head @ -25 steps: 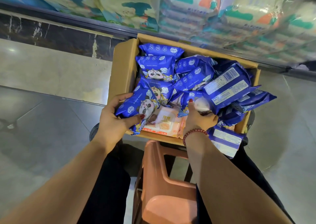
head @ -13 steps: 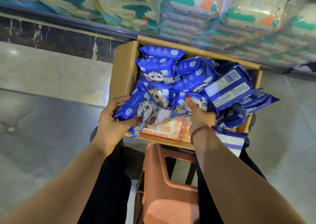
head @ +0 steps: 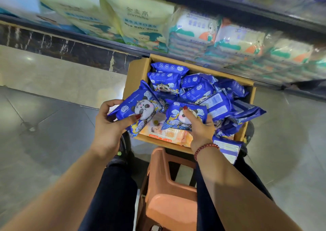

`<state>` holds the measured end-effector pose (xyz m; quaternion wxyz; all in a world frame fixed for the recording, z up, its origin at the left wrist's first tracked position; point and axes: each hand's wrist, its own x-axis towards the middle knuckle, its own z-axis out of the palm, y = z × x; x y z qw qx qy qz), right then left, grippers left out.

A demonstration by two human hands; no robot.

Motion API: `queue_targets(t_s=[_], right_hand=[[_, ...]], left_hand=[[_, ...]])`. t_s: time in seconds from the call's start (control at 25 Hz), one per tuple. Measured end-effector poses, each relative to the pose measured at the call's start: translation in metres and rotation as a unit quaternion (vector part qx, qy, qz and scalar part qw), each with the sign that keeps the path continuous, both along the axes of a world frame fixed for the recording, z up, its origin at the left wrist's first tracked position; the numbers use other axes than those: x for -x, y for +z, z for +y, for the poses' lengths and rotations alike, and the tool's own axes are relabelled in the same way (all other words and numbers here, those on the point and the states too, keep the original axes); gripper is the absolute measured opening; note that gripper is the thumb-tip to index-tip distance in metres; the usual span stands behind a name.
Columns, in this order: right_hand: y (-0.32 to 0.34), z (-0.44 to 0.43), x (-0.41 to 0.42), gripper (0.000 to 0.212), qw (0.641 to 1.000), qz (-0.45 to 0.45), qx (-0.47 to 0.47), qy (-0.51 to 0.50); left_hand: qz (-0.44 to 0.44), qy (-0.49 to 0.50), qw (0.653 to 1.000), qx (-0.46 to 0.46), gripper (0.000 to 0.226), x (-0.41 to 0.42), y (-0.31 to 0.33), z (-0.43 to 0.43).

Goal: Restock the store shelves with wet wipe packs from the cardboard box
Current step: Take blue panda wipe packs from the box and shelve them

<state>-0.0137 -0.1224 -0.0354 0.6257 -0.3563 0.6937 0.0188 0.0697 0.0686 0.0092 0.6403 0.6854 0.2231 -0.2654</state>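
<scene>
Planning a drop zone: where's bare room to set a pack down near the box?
Free: grey floor left of the cardboard box, by the dark plinth; floor right of the box; orange stool seat between the legs. Crowded: box heaped with blue packs, shelf packed.

packs in box, below shelf

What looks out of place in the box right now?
One orange pack lies at the near edge of the cardboard box among blue panda packs, the only different kind. Another blue pack appears to lie outside the near right corner, and several hang over the right wall.
</scene>
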Motion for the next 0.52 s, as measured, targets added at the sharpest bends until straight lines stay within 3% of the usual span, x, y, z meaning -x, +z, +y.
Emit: queue_targets(t_s=[0.12, 0.32, 0.52], right_hand=[[0.064, -0.011, -0.001, 0.039, 0.995, -0.095, -0.011, 0.016], [0.191, -0.040, -0.004, 0.048, 0.977, -0.202, 0.024, 0.068], [0.332, -0.069, -0.006, 0.046, 0.948, -0.292, 0.099, 0.083]], left_hand=[[-0.014, 0.032, 0.999, 0.042, 0.062, -0.001, 0.049, -0.003], [-0.079, -0.015, 0.994, 0.068, 0.036, -0.013, 0.163, -0.020], [-0.163, -0.096, 0.974, 0.126, 0.033, -0.031, 0.296, -0.040]])
